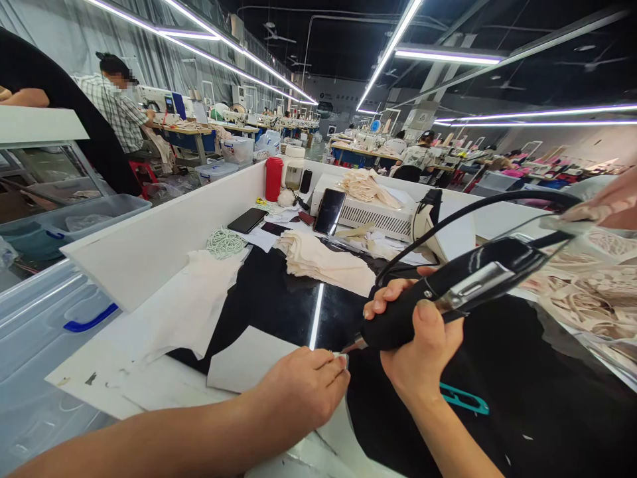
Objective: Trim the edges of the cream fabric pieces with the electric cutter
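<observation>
My right hand is wrapped around a black corded power tool with a metal lever on its side. The thin tip of this tool points down and left, close to the fingertips of my left hand. With fingers pinched together, that left hand grips the edge of a white card sheet lying on the black work surface. Part of the sheet is hidden under the hand. A teal-handled cutter lies below my right wrist.
A stack of cream fabric pieces lies ahead, with a phone behind it. Green cord and a cream cloth are at left. Fabric strips pile up at right. White panels border the table. A person sits beyond.
</observation>
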Available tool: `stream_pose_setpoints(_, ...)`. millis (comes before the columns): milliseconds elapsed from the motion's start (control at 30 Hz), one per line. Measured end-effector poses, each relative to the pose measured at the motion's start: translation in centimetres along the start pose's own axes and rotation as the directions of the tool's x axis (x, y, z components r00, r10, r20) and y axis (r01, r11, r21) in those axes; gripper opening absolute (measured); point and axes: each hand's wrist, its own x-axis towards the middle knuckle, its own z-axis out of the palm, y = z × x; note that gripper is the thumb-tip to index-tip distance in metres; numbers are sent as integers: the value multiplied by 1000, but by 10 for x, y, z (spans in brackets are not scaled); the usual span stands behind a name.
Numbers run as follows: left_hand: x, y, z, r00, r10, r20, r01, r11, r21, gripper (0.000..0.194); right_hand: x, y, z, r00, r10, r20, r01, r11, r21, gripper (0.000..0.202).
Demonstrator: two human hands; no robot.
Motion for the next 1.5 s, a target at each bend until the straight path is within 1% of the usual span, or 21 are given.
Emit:
stream_pose_setpoints(33, 0, 0, 0, 1000, -1, 6, 1, 1000, -1, 19, 0, 0, 1, 1000, 4, 1, -4, 1000, 4, 37)
stream_pose_setpoints(100, -1, 0, 1, 1000, -5, -17, 5, 1000, -7, 17, -2, 1, 4, 1000, 8, 7, -8, 1000, 5, 39)
stream_pose_setpoints(267, -2, 0, 1, 999, -2, -53, 1, 1000, -15, 20, -4, 3, 3, 1000, 15, 17, -15, 1000, -1, 41)
stream_pose_setpoints(433, -1, -1, 1, 1000, -6, 18, 6, 999, -31, 18, -4, 4, 3, 1000, 19, 14, -19, 1000, -12, 37)
stream_pose_setpoints(567, 0, -3, -2, 1000, -17, -20, 15, 998, -68, 19, 1, -1, 2, 999, 20, 27, -20, 1000, -23, 46)
stream_pose_setpoints(633, 1, -5, -5, 1000, -25, 11, 26, 994, -107, 19, 6, -8, -2, 999, 13, 49, -10, 998, -57, 49)
stream_pose_setpoints(733, 1, -13, -11, 993, -56, 108, 73, 984, -164, 21, 12, -22, -8, 995, -3, 100, 19, 987, -158, 47)
stream_pose_setpoints(833, 2, -26, -15, 983, -108, 146, 129, 982, -140, 21, 12, -36, -14, 996, -39, 79, 60, 955, -289, 41)
stream_pose_setpoints(900, 2, -37, -18, 980, -143, 136, 156, 984, -91, 18, 6, -42, -16, 997, -59, 45, 71, 946, -316, 38)
stream_pose_setpoints(967, 1, -46, -22, 983, -156, 102, 162, 986, -50, 17, -1, -46, -18, 997, -69, 23, 73, 960, -271, 36)
stream_pose_setpoints(1033, -1, -51, -28, 988, -147, 49, 149, 988, -34, 19, -9, -48, -20, 997, -77, 11, 78, 975, -209, 36)
stream_pose_setpoints(1133, -5, -45, -38, 994, -108, -25, 105, 991, -84, 22, -17, -49, -23, 995, -98, 4, 97, 982, -165, 38)
stream_pose_setpoints(1233, -4, -29, -41, 996, -56, -63, 43, 980, -193, 20, -19, -47, -26, 994, -108, -5, 106, 982, -158, 39)
stream_pose_setpoints(1300, -1, -17, -39, 998, -22, -55, 8, 969, -245, 17, -17, -44, -27, 994, -112, -14, 109, 981, -162, 39)
stream_pose_setpoints(1367, 4, -9, -35, 999, 23, -31, -30, 964, -263, 15, -16, -41, -28, 994, -110, -25, 104, 980, -170, 39)
stream_pose_setpoints(1500, 11, -3, -27, 996, 86, 9, -81, 966, -244, 24, -16, -38, -28, 995, -92, -40, 84, 982, -169, 39)
